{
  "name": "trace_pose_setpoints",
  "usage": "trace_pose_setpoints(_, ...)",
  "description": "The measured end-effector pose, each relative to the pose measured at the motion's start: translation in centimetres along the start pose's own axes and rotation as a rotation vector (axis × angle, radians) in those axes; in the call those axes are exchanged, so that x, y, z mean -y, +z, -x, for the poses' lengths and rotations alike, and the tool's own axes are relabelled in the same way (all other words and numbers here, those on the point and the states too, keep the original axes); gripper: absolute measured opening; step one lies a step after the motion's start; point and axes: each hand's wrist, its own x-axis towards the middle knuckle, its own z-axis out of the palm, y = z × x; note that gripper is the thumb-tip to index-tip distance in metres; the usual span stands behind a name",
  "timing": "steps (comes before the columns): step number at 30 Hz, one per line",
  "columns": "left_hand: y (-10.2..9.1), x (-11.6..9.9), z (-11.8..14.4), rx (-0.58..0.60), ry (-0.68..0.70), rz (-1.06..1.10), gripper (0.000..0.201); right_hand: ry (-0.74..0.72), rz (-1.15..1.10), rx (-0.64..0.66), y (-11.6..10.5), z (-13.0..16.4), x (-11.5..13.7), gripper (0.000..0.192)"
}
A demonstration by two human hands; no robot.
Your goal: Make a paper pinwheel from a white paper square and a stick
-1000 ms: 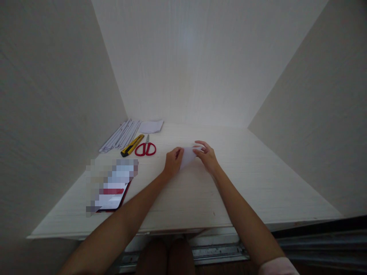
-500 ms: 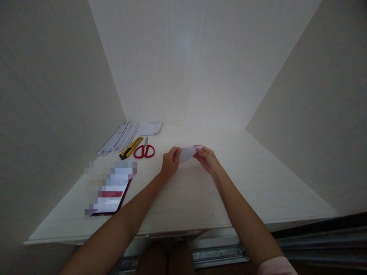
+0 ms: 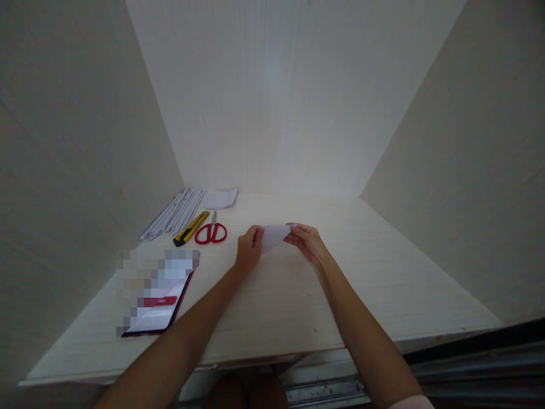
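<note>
A small piece of white paper (image 3: 273,237) is stretched between my two hands above the middle of the table. My left hand (image 3: 249,249) pinches its left edge, thumb on top. At the upper right corner, my right hand (image 3: 307,241) grips it between thumb and fingers. Left of my left hand lie red-handled scissors (image 3: 212,233), blades pointing away from me. A yellow and black box cutter (image 3: 191,228) rests beside them.
Several folded white paper strips (image 3: 174,215) lie at the back left, next to a flat stack of paper (image 3: 219,199). A phone (image 3: 157,318), partly blurred out, is at the left front. Pale walls enclose the table (image 3: 374,272) on three sides.
The view has tilted slightly, so everything sits a little lower in the picture. Both hands keep hold of the paper, which is turned somewhat flatter towards me.
</note>
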Motion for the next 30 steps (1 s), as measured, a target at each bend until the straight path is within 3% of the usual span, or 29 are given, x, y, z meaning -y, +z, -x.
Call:
trace_pose_setpoints(11,0.25,0.03,-0.16,0.060,-0.083,0.170,0.026,0.034,-0.020,-0.055,-0.11,-0.04,0.16,0.014)
trace_pose_setpoints(30,0.28,0.09,-0.21,0.058,-0.101,0.162,0.030,0.046,0.009,-0.066,-0.39,-0.30,-0.05,0.009)
